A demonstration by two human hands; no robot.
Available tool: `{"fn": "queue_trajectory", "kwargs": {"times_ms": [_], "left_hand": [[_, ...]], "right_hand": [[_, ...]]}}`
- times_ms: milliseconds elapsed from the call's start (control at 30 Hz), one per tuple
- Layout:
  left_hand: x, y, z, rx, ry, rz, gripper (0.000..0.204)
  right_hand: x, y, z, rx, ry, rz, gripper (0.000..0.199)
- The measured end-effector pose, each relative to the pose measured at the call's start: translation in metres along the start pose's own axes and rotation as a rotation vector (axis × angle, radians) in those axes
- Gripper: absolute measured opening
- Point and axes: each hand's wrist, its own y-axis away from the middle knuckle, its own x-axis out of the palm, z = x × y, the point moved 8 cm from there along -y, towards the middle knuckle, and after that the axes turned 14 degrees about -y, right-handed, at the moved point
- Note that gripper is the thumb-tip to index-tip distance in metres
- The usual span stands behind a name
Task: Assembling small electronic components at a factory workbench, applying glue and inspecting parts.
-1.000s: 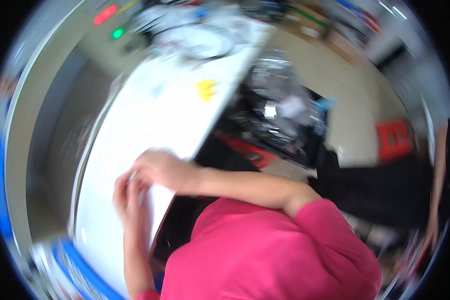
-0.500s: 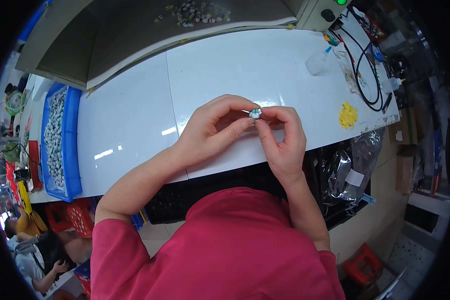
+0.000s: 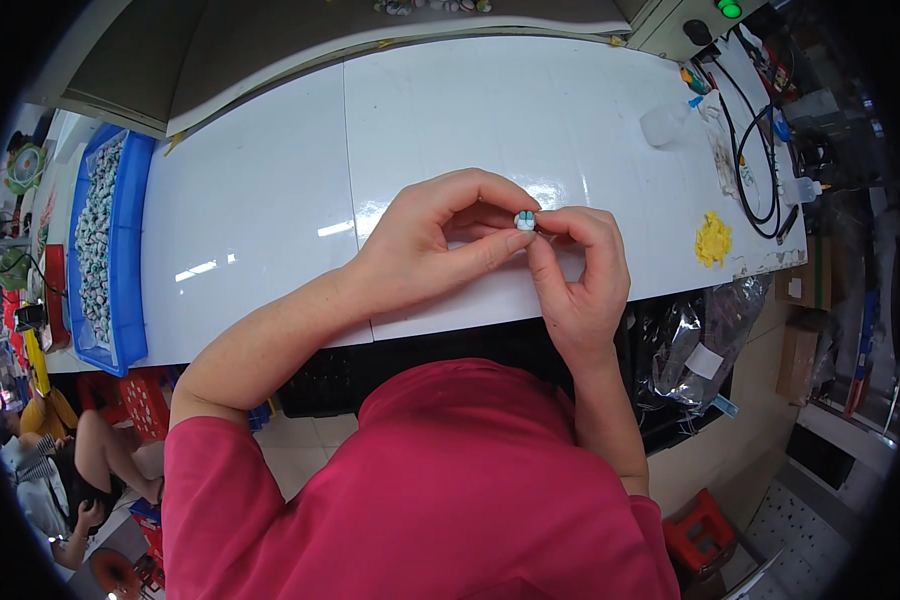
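The person in the pink top leans over the white bench [image 3: 270, 200], both hands raised just above its near edge, roughly at the middle. The left hand [image 3: 425, 245] curls with its thumb and fingertips closed on a small white and teal part [image 3: 524, 220]. The right hand [image 3: 580, 270] meets it from the other side, forefinger and thumb pinched on the same piece, the remaining fingers folded in. The part sits between the two sets of fingertips, clear of the benchtop.

At the left end of the bench lies a long blue tray [image 3: 130, 260] filled with many small pale pieces. Toward the far right corner stands a small clear squeeze bottle [image 3: 665, 122], with black cables [image 3: 745, 150] looping beside it. Near the right edge rests a crumpled yellow scrap [image 3: 713, 240]. A clear plastic bag [image 3: 695, 340] hangs below the near right corner.
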Motion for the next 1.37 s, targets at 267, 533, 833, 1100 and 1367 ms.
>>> {"fn": "queue_trajectory", "kwargs": {"times_ms": [267, 533, 833, 1100, 1367], "left_hand": [[-0.002, -0.007, -0.001, -0.087, -0.001, -0.129, 0.019], [-0.005, 0.0, -0.014, -0.087, -0.095, -0.041, 0.018], [-0.006, 0.009, 0.0, -0.07, -0.054, -0.042, 0.018], [-0.008, 0.012, 0.013, -0.07, -0.035, -0.029, 0.019], [-0.002, 0.012, 0.014, -0.077, -0.049, -0.02, 0.021]], "right_hand": [[-0.015, -0.013, 0.002, 0.121, -0.063, 0.026, 0.023], [-0.129, -0.071, -0.004, 0.267, 0.264, -0.282, 0.059], [-0.106, -0.088, -0.082, 0.441, 0.539, 0.082, 0.032], [-0.082, -0.032, 0.006, 0.359, 0.234, 0.137, 0.025], [-0.065, -0.009, 0.02, 0.219, 0.353, 0.515, 0.043]]}}
